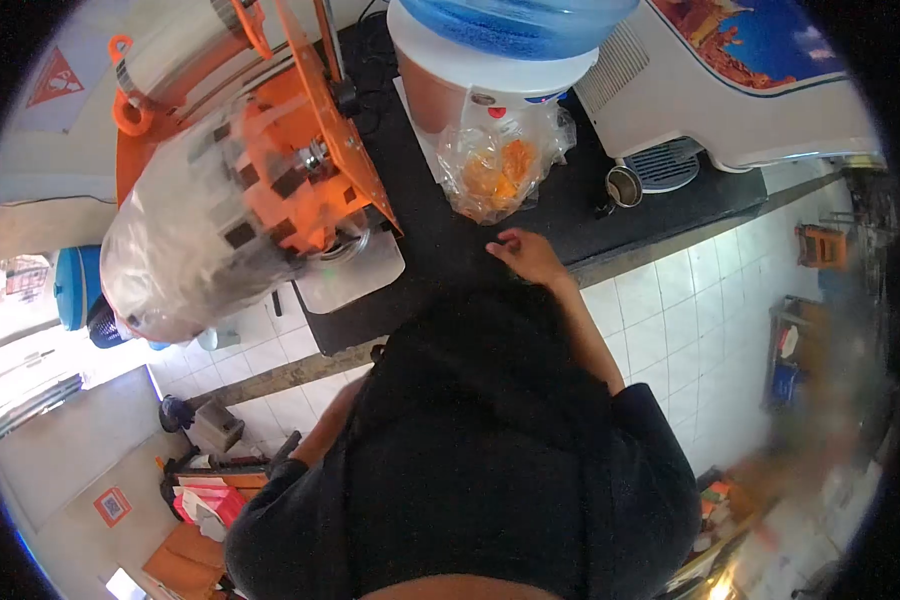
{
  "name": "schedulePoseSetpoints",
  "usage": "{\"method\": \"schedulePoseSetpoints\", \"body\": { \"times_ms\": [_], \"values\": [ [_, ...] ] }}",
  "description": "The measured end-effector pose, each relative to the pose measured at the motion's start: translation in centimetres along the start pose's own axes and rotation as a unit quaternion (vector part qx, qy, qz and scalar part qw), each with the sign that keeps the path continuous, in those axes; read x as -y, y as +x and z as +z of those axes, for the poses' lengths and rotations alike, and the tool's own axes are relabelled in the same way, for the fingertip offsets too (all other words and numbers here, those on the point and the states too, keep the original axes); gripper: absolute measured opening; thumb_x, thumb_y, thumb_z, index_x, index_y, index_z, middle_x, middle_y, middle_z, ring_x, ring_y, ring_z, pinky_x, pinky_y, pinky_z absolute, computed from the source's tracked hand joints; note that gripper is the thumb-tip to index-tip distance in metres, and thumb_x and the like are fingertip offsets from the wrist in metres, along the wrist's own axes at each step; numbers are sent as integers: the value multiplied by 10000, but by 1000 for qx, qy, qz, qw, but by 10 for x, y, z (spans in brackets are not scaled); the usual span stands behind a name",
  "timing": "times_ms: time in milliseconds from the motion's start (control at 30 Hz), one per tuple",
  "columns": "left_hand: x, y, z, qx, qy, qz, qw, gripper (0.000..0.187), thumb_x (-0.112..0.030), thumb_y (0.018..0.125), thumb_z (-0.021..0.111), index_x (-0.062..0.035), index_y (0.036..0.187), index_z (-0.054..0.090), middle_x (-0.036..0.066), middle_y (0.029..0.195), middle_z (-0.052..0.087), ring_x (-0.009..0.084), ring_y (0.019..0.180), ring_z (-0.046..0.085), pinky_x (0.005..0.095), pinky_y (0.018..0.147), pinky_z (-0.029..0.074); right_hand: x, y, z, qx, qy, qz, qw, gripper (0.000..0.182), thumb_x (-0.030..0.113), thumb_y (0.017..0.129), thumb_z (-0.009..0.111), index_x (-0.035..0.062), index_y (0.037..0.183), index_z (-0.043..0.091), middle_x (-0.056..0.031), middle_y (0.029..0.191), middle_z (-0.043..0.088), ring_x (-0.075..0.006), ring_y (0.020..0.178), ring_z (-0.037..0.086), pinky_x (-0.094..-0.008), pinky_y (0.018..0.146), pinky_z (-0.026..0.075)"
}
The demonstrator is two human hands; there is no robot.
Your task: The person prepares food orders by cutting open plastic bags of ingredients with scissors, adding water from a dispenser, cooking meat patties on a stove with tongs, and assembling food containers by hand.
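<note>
My right hand hovers over the front edge of the black counter, its fingers curled loosely apart and holding nothing. Just beyond it lies a clear plastic bag with orange pieces inside, in front of a white water dispenser. Of my left arm only the forearm shows, low at the left of my body; the left hand is hidden behind the dark clothing. Left of the counter's middle stands an orange machine with a checkered plastic bag over part of it.
A white machine with a drip grate and a small metal cup stands at the right of the counter. Below the counter is white tiling. An orange stool is at the far right.
</note>
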State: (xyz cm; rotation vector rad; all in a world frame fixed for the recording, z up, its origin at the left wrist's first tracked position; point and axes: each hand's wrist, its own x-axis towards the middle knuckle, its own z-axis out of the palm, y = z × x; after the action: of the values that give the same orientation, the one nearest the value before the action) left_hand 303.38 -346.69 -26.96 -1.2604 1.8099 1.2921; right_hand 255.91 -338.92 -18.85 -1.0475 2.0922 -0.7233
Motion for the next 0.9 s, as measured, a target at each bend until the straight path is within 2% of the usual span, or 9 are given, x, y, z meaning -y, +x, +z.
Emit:
{"method": "schedulePoseSetpoints", "body": {
  "times_ms": [200,367,433,533,600,633,767,833,900],
  "values": [
    [-177,-50,-101,-94,408,193,887,278,-213,880,548,-9,1061,600,242,879,647,378,851,639,434,769,506,73,1,-47,92,-19,-71,993,460,494,804,652,40,878,656,-153,785,662,-311,784,649,-416,705,495],
    [-332,-56,-131,-84,-287,390,871,596,-358,877,624,22,1293,429,186,1199,572,286,1069,586,389,832,479,67,15,-92,-166,-81,-40,982,561,475,770,703,1,1043,582,-161,869,658,-276,771,648,-368,650,493],
    [-378,-5,-122,-216,-383,350,827,832,-463,835,652,19,1397,272,150,1323,473,246,1145,520,379,859,460,56,34,-103,-284,-102,-17,953,639,486,755,714,-10,1119,542,-175,892,655,-297,797,651,-385,674,499],
    [-388,118,-109,-484,-157,353,785,787,-490,814,654,10,1356,381,161,1223,552,241,1081,560,360,850,464,28,72,-103,-490,-148,-101,853,759,501,741,718,-31,1213,454,-219,955,638,-354,865,645,-426,744,502],
    [-400,113,-129,-82,-272,303,909,612,-465,815,644,-2,1205,546,135,1071,622,220,971,597,333,794,477,26,88,-111,-375,-86,-63,921,744,506,745,710,-38,1195,476,-238,998,627,-417,912,625,-452,807,492],
    [-405,113,-137,2,-313,246,917,372,-378,848,599,-56,1029,639,89,921,644,195,839,606,305,705,471,21,95,-117,-290,-117,-57,948,606,437,827,646,-39,1170,493,-233,1048,620,-394,894,639,-432,772,516],
    [-411,115,-142,-3,-548,271,792,231,-267,862,549,-100,1004,623,49,934,622,169,837,576,295,685,440,-47,144,-108,-211,107,-116,965,450,341,903,559,-34,1148,509,-197,1061,624,-333,891,655,-385,738,536],
    [-415,95,-148,51,-688,266,673,262,-169,864,493,-129,1104,591,6,991,607,171,918,558,311,758,421,-2,110,-116,-200,472,25,858,326,262,941,491,-14,1112,523,-170,1059,621,-272,889,661,-349,728,541],
    [-411,95,-149,59,-692,289,659,301,-153,864,484,-141,1153,567,-12,1031,587,170,959,536,319,799,407,4,107,-116,-207,499,18,841,318,267,940,493,-9,1094,527,-164,1056,617,-276,893,659,-356,737,539]
  ]
}}
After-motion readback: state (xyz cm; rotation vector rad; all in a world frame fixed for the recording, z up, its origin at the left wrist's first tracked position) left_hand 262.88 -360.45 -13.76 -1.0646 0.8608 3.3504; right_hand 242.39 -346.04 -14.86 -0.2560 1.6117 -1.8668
